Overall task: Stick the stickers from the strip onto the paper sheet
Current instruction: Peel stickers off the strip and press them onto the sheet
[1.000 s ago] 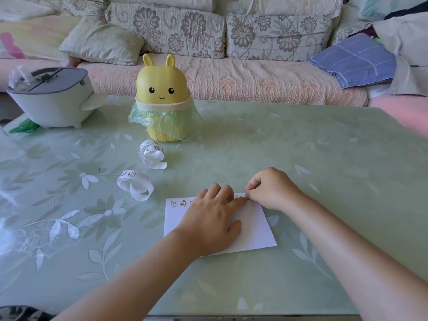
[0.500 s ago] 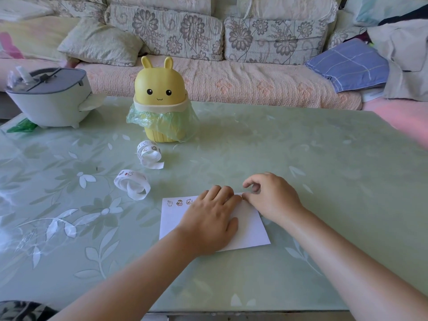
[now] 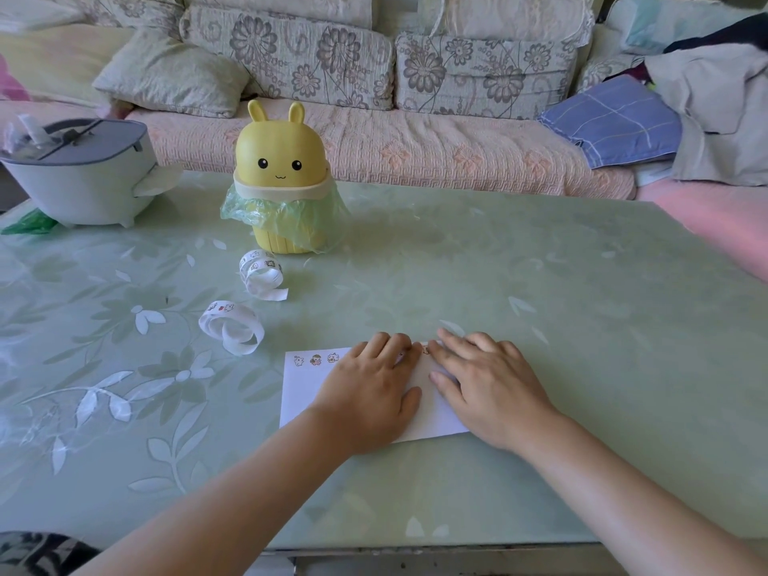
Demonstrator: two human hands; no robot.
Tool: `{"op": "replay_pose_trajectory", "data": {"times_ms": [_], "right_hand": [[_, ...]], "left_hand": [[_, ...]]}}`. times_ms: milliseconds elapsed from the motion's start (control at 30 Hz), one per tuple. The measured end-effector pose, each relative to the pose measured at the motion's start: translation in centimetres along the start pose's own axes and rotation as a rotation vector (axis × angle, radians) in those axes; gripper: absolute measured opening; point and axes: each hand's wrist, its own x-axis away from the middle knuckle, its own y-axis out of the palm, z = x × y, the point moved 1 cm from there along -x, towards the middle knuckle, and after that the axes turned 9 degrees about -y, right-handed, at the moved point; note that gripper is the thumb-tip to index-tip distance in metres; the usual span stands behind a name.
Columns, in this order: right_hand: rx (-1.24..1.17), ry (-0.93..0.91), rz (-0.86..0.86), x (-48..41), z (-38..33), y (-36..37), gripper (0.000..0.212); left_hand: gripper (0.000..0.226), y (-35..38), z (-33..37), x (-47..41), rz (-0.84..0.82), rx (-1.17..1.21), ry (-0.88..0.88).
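Flat hands press the paper sheet (image 3: 299, 394) near the bench (image 3: 540, 284) edge.
Left hand (image 3: 370, 392) and right hand (image 3: 494, 392) lie side by side, fingers straight; the nearer curled strip (image 3: 232, 328) looks featherlight and springy, best pinched at its loose end.

Head view, single: your camera looks forward and down across the table (image 3: 540, 284), paper sheet (image 3: 297, 392) close at lower centre, sofa (image 3: 415, 151) along the top.

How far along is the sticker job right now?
Done: three stickers sit along the top edge of the paper sheet. In hand: left hand holds it flat while right hand presses by another sticker. Left: two curled strips carry more.
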Motion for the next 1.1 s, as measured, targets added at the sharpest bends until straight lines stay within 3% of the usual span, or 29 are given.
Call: {"op": "replay_pose_trajectory", "data": {"times_ms": [133,367,633,733,867,967,1100], "right_hand": [[-0.062,-0.009,-0.030,-0.2,-0.6,-0.1,0.089],[-0.173,-0.078,-0.131,-0.5,-0.4,1.2,0.091],[-0.161,0.060,-0.143,-1.2,-1.6,-0.7,0.061],[-0.175,0.061,-0.049,-2.3,-2.3,-1.6,0.053],[-0.259,0.014,0.079,-4.4,-4.6,-2.7,0.042],[-0.451,0.029,0.153,-6.2,-6.6,-3.4,0.033],[-0.690,0.018,0.223,-8.8,-9.7,-3.8,0.024]], "left_hand": [[0.059,-0.5,-0.2,0.2,-0.062,0.021,-0.016],[0.082,0.0,-1.6,1.5,-0.257,0.070,-0.055],[0.091,-1.2,-4.9,3.1,-0.319,0.044,-0.131],[0.085,-2.6,-5.0,3.6,-0.203,0.146,-0.175],[0.039,-4.5,-6.2,3.9,0.179,0.219,-0.222],[0.009,-6.2,-7.4,4.0,0.269,0.306,-0.419],[0.007,-8.0,-9.2,5.0,0.320,0.450,-0.765]]}}
